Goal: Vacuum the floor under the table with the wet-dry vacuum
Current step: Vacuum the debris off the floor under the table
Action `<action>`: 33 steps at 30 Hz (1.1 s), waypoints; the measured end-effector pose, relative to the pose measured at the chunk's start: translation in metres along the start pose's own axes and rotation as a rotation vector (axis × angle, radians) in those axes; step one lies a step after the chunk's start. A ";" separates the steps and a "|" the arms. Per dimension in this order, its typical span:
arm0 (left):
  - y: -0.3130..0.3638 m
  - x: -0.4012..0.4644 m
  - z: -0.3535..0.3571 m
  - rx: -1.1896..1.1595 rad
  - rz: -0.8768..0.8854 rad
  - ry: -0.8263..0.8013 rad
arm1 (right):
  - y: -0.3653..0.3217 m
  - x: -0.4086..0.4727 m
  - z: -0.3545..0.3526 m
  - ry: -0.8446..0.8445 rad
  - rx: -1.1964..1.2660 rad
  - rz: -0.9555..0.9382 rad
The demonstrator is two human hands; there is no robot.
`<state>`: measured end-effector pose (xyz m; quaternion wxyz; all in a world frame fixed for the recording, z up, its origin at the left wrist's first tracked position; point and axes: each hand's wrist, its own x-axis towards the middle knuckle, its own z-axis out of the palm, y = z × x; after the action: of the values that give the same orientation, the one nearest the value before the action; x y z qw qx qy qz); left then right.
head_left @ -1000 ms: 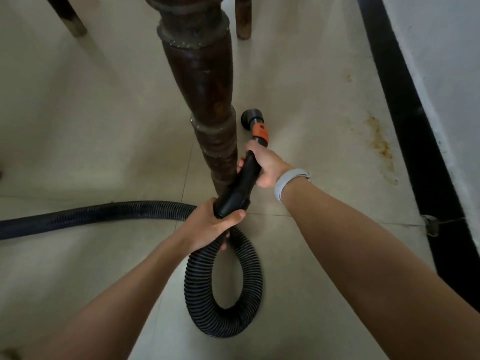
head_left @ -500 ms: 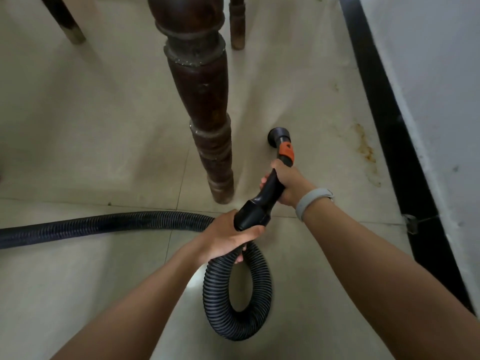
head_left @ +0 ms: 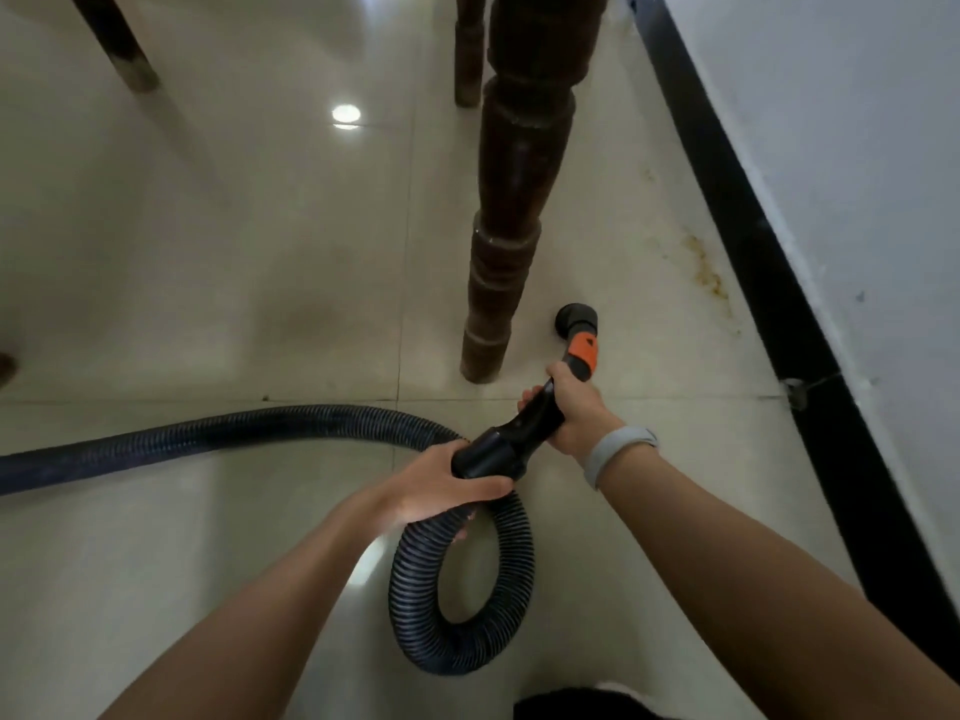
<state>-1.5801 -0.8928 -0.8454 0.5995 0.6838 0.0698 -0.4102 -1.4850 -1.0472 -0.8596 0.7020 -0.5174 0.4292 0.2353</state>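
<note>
I see both hands clamped on the wand [head_left: 524, 426], left hand [head_left: 441, 485] at the cuff, right hand [head_left: 574, 413] higher, its long axis pointing toward one o'clock, nozzle [head_left: 575, 319] beside the table leg [head_left: 506, 252].

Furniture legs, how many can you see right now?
3, maybe more out of frame: thick turned leg by the nozzle, thin leg behind it, slanted leg top left.

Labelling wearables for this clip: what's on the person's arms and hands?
Both forearms are bare, with no sleeves or gloves in view. The right wrist wears a plain light grey band, smooth and unmarked. The left hand and right hand show no rings; the left wrist is bare.
</note>
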 end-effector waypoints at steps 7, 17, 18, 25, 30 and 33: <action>-0.038 -0.072 -0.042 0.180 -0.172 -0.238 | 0.086 -0.071 0.023 0.160 0.030 -0.014; -0.113 -0.173 -0.026 0.676 -0.071 -0.246 | 0.242 -0.173 0.062 0.210 0.039 0.028; -0.120 -0.183 -0.023 0.681 -0.071 -0.255 | 0.248 -0.179 0.060 0.205 0.046 0.030; -0.158 -0.210 -0.047 0.879 -0.043 -0.242 | 0.279 -0.182 0.061 0.148 0.192 -0.013; -0.170 -0.217 -0.043 0.925 -0.024 -0.206 | 0.297 -0.180 0.040 0.074 0.328 0.011; -0.172 -0.227 -0.043 0.996 -0.018 -0.219 | 0.319 -0.193 0.028 0.059 0.449 0.042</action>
<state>-1.8092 -0.7182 -0.8323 0.2013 0.8390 -0.1915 -0.4678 -1.8227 -0.8866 -0.8616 0.7814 -0.3460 0.5019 0.1331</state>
